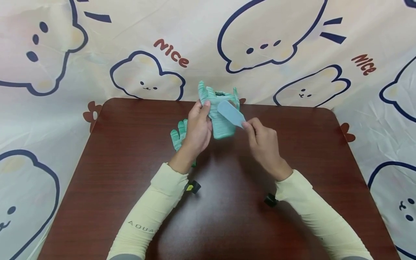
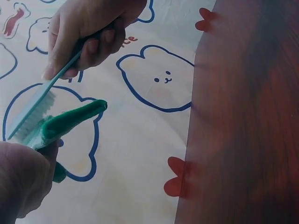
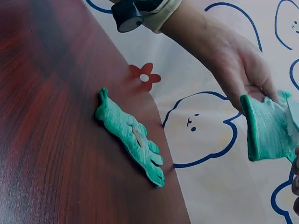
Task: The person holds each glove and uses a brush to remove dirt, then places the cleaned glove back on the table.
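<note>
My left hand [image 1: 199, 126] grips a mint-green knit glove [image 1: 223, 128] by its side, above the far part of the table. In my right hand [image 1: 264, 146] is the handle of a light blue brush [image 1: 231, 113]. Its head lies across the glove, and the left wrist view shows the white bristles [image 2: 46, 106] against the fabric. A second green glove [image 3: 133, 137] lies on the tabletop, partly behind my left forearm in the head view. The right wrist view cuts off most of my right hand [image 3: 296, 179].
Beneath is a dark brown wooden table [image 1: 227, 209] with rounded far corners. A pale cloth [image 1: 201, 32] printed with cartoon bears and flowers hangs behind it and along its sides. Small black devices [image 1: 194, 186] are strapped at both wrists.
</note>
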Available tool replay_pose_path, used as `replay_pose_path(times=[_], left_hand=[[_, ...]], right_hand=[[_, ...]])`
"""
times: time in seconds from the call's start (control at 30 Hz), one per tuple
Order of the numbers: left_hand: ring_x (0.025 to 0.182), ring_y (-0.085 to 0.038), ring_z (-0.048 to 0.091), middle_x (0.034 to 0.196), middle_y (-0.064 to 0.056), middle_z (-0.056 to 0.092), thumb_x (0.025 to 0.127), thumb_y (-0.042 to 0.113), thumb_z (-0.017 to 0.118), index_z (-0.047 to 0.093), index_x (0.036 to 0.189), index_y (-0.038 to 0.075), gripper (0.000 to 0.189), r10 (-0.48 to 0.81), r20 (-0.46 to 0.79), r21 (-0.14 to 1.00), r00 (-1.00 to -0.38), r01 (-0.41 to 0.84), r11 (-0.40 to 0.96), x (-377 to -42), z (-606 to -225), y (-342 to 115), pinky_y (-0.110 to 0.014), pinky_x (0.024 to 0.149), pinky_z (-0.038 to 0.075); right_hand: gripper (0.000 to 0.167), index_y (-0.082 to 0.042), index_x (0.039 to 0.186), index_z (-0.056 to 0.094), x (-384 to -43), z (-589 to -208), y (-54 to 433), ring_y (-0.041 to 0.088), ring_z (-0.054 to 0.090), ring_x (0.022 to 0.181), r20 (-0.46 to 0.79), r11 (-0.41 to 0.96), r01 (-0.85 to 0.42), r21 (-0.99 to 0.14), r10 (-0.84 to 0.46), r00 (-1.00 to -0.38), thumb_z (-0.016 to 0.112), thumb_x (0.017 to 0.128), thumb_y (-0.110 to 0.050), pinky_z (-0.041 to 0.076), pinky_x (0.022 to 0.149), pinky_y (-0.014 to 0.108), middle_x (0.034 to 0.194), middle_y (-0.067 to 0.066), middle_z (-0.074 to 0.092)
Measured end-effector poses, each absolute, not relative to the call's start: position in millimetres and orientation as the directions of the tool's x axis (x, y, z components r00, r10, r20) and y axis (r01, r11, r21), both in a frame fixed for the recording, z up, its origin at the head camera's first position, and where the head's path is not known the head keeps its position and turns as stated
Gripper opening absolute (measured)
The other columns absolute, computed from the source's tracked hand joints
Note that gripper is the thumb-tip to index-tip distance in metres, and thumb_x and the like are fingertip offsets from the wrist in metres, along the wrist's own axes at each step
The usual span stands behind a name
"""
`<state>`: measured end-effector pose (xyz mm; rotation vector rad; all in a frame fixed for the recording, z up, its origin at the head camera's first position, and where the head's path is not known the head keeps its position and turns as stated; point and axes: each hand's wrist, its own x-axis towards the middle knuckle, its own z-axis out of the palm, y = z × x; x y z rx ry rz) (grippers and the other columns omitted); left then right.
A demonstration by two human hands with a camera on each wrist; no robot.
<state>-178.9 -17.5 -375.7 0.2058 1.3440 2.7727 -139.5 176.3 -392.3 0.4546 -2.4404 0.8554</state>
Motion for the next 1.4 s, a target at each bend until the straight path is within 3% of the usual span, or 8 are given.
replay_pose_path(times=[0.27,0.57,0.7,0.97,1.17,1.4], left_hand=[[0.140,-0.014,0.045,0.148,-0.009,0.046,0.113,0.019,0.034,0.032,0.154,0.002,0.044,0.086,0.113,0.770,-0.990,0.032,-0.637,-179.9,-379.6,-21.3,-0.034,0.121,0.038],[0.130,-0.015,0.055,0.132,-0.006,0.055,0.111,0.017,0.043,0.041,0.147,0.007,0.038,0.136,0.099,0.807,-0.986,0.000,-0.590,-179.6,-379.0,-19.8,-0.030,0.113,0.047],[0.130,-0.018,0.056,0.133,-0.009,0.056,0.110,0.015,0.046,0.040,0.150,0.003,0.042,0.144,0.079,0.827,-0.986,-0.015,-0.562,-179.3,-378.4,-18.0,-0.035,0.116,0.045],[0.134,-0.018,0.052,0.140,-0.011,0.052,0.112,0.017,0.042,0.038,0.153,0.003,0.044,0.111,0.061,0.815,-0.992,-0.015,-0.580,-181.2,-376.2,-21.6,-0.034,0.119,0.042],[0.134,-0.017,0.052,0.136,-0.009,0.053,0.112,0.018,0.042,0.039,0.152,0.003,0.043,0.112,0.069,0.800,-0.991,-0.012,-0.600,-179.1,-374.9,-23.1,-0.035,0.118,0.042],[0.141,-0.017,0.047,0.151,-0.013,0.046,0.112,0.020,0.039,0.035,0.154,0.004,0.045,0.096,0.076,0.780,-0.992,-0.001,-0.626,-179.3,-376.3,-24.4,-0.037,0.121,0.039]], right_hand=[[0.016,0.001,0.096,0.062,-138.3,-394.0,187.6,0.013,0.037,0.050,0.569,0.734,-0.459,-0.501,-0.121,-0.813,0.064,0.101,-0.013,0.030,0.047,0.025,0.059,0.007,0.046],[0.017,0.000,0.095,0.062,-140.3,-390.7,181.0,0.010,0.036,0.051,0.565,0.630,-0.498,-0.596,-0.112,-0.817,0.061,0.104,-0.014,0.027,0.047,0.020,0.060,0.003,0.042],[0.016,0.000,0.097,0.062,-141.0,-391.7,173.2,0.010,0.036,0.050,0.554,0.675,-0.501,-0.542,-0.162,-0.817,0.062,0.103,-0.015,0.029,0.046,0.022,0.059,0.003,0.043],[0.016,0.002,0.100,0.061,-140.3,-394.6,178.0,0.013,0.037,0.046,0.613,0.768,-0.543,-0.339,-0.257,-0.747,0.068,0.099,-0.012,0.030,0.043,0.025,0.057,0.007,0.049],[0.017,0.003,0.100,0.062,-141.5,-393.5,186.4,0.014,0.038,0.046,0.615,0.776,-0.532,-0.337,-0.246,-0.749,0.067,0.099,-0.014,0.031,0.043,0.025,0.058,0.008,0.050],[0.015,0.005,0.097,0.062,-142.1,-394.2,196.5,0.014,0.037,0.049,0.618,0.764,-0.487,-0.424,-0.149,-0.772,0.066,0.100,-0.010,0.029,0.046,0.023,0.059,0.009,0.046]])
